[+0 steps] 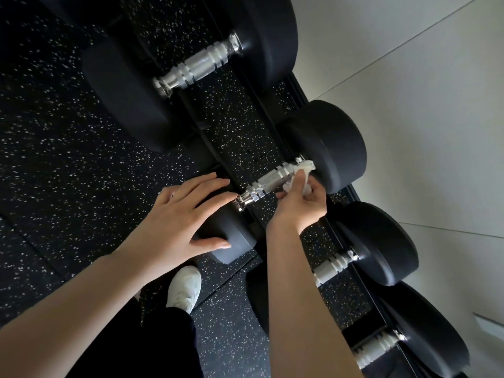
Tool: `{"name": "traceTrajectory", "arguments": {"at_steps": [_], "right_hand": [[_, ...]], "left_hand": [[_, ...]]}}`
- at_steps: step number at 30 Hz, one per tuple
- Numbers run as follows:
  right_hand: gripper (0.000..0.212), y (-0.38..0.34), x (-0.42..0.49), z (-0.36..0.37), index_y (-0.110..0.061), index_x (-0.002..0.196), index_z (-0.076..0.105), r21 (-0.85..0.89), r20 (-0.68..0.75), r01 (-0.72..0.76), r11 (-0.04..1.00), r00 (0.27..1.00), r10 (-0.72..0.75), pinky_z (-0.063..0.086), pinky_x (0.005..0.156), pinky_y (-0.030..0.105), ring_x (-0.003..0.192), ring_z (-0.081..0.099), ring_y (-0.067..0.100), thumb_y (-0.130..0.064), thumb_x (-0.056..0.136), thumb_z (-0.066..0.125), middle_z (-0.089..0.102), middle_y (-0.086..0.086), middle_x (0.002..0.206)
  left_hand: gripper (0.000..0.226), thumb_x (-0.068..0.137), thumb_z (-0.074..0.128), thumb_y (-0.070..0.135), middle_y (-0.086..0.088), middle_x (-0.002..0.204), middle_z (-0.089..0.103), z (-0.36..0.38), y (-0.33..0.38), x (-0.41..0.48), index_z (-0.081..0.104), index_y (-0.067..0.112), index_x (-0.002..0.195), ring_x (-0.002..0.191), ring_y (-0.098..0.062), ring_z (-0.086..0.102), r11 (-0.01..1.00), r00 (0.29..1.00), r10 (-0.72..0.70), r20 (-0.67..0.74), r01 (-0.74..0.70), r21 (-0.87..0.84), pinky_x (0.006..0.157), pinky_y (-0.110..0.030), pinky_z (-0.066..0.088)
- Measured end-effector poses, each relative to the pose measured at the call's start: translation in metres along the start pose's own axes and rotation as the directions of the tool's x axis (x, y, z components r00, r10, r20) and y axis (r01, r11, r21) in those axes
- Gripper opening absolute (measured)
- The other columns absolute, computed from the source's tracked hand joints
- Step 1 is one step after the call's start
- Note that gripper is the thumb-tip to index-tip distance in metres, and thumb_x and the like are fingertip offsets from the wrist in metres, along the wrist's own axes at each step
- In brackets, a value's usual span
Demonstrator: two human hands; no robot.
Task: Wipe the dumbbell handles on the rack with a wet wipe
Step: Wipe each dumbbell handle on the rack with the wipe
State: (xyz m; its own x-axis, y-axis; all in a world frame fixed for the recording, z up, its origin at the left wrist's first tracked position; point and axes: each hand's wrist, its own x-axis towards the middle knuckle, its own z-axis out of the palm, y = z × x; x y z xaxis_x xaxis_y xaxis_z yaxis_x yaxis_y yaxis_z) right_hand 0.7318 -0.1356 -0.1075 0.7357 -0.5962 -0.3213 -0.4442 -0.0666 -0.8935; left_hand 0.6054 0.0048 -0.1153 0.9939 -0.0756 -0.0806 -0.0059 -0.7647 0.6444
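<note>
Head camera, looking straight down over a dumbbell rack (pixel 300 91) that runs along a pale wall (pixel 409 105). My left hand (pixel 180 214) lies flat with straight fingers on the near black head (pixel 229 241) of the middle dumbbell, steadying it. My right hand (pixel 302 203) pinches a crumpled white wet wipe (pixel 302 173) against the far end of that dumbbell's handle (pixel 268 182), just beside the far head (pixel 332 145).

The handle is bright ridged metal, knurled in the middle. I judge it stiff and grippy there, smoother and more slippery at the polished collars. The wipe is soft, thin and damp; it will bunch or snag on the knurling, so wrapping it round the bar and sliding along seems the better hold. The dumbbell looks heavy enough to stay put, though it may roll in its cradle, hence the bracing palm.

A larger dumbbell's handle (pixel 199 65) sits further along, and two smaller handles (pixel 331 266) (pixel 373 347) lie nearer me. Below is speckled black rubber floor (pixel 68 132) and my white shoe (pixel 185 287).
</note>
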Motion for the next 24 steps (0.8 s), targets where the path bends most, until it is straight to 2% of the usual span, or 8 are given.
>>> {"name": "traceTrajectory", "arguments": {"at_steps": [3, 5, 7, 10, 12, 15, 19, 24], "right_hand": [[0.014, -0.006, -0.003, 0.003, -0.025, 0.078, 0.062, -0.054, 0.058, 0.078, 0.995, 0.995, -0.075, 0.058, 0.058, 0.04, 0.068, 0.065, 0.037, -0.015, 0.083, 0.07, 0.07, 0.012, 0.084], [0.017, -0.007, -0.003, 0.005, -0.029, 0.075, 0.061, -0.084, 0.061, 0.092, 0.992, 0.994, -0.087, 0.058, 0.066, 0.049, 0.079, 0.066, 0.043, -0.016, 0.082, 0.071, 0.07, 0.013, 0.086], [0.015, -0.007, -0.003, 0.005, -0.029, 0.078, 0.06, -0.104, 0.042, 0.077, 0.992, 0.996, -0.073, 0.059, 0.066, 0.045, 0.079, 0.067, 0.039, -0.019, 0.083, 0.07, 0.07, 0.013, 0.087], [0.01, -0.004, -0.003, -0.004, -0.025, 0.083, 0.057, -0.094, 0.019, 0.009, 0.996, 1.0, -0.007, 0.054, 0.051, 0.023, 0.068, 0.064, 0.024, -0.02, 0.086, 0.066, 0.069, 0.012, 0.09], [0.01, -0.004, -0.004, -0.013, -0.025, 0.083, 0.056, -0.119, 0.024, -0.012, 0.993, 1.0, 0.015, 0.048, 0.046, 0.018, 0.061, 0.06, 0.017, -0.02, 0.087, 0.065, 0.069, 0.01, 0.088], [0.009, -0.013, -0.012, -0.024, -0.025, 0.085, 0.057, -0.2, 0.117, 0.056, 0.978, 0.993, -0.033, 0.046, 0.044, 0.019, 0.052, 0.056, 0.016, -0.022, 0.086, 0.065, 0.067, 0.004, 0.079], [0.009, -0.035, -0.032, -0.031, -0.024, 0.089, 0.061, -0.249, 0.248, 0.123, 0.961, 0.967, -0.06, 0.049, 0.047, 0.02, 0.061, 0.062, 0.02, -0.027, 0.084, 0.068, 0.067, 0.007, 0.083], [0.007, -0.059, -0.057, -0.008, -0.028, 0.084, 0.063, -0.268, 0.378, 0.207, 0.941, 0.921, -0.095, 0.058, 0.065, 0.043, 0.075, 0.067, 0.03, -0.029, 0.083, 0.07, 0.069, 0.003, 0.083]], "left_hand": [[0.07, 0.076, 0.04, 0.065, 0.009, 0.146, 0.036, -0.001, 0.0, 0.0, 0.041, 0.031, 0.136, 0.138, -0.011, 0.026, 1.0, 1.0, -0.005, 0.011, 0.005, 0.008, 0.097, -0.034, 0.025], [0.07, 0.076, 0.041, 0.065, 0.01, 0.147, 0.036, 0.0, 0.0, 0.0, 0.041, 0.031, 0.137, 0.138, -0.011, 0.026, 1.0, 1.0, -0.005, 0.013, 0.004, 0.014, 0.097, -0.034, 0.026], [0.07, 0.077, 0.047, 0.064, 0.009, 0.147, 0.036, 0.0, 0.0, 0.0, 0.042, 0.029, 0.137, 0.138, -0.012, 0.025, 1.0, 1.0, 0.003, 0.011, -0.003, 0.017, 0.097, -0.036, 0.028], [0.073, 0.073, 0.055, 0.06, 0.007, 0.146, 0.037, -0.003, 0.002, 0.001, 0.043, 0.027, 0.137, 0.138, -0.013, 0.025, 0.998, 1.0, 0.014, 0.026, -0.015, 0.053, 0.097, -0.035, 0.028], [0.075, 0.074, 0.054, 0.061, 0.006, 0.147, 0.037, -0.007, 0.004, 0.002, 0.042, 0.025, 0.138, 0.137, -0.013, 0.024, 0.997, 0.999, 0.015, 0.046, -0.018, 0.08, 0.098, -0.034, 0.027], [0.075, 0.076, 0.051, 0.061, 0.001, 0.145, 0.04, -0.02, 0.009, 0.002, 0.043, 0.021, 0.139, 0.133, -0.016, 0.029, 0.994, 0.999, -0.017, 0.037, 0.013, 0.104, 0.099, -0.038, 0.034], [0.071, 0.075, 0.056, 0.055, -0.003, 0.138, 0.048, -0.053, 0.014, 0.004, 0.047, 0.018, 0.134, 0.126, -0.022, 0.044, 0.979, 0.998, -0.063, -0.03, 0.067, 0.19, 0.092, -0.043, 0.045], [0.07, 0.073, 0.06, 0.051, -0.006, 0.135, 0.051, -0.101, 0.001, 0.012, 0.051, 0.014, 0.132, 0.123, -0.026, 0.049, 0.948, 0.991, -0.113, -0.078, 0.131, 0.289, 0.09, -0.045, 0.046]]}}
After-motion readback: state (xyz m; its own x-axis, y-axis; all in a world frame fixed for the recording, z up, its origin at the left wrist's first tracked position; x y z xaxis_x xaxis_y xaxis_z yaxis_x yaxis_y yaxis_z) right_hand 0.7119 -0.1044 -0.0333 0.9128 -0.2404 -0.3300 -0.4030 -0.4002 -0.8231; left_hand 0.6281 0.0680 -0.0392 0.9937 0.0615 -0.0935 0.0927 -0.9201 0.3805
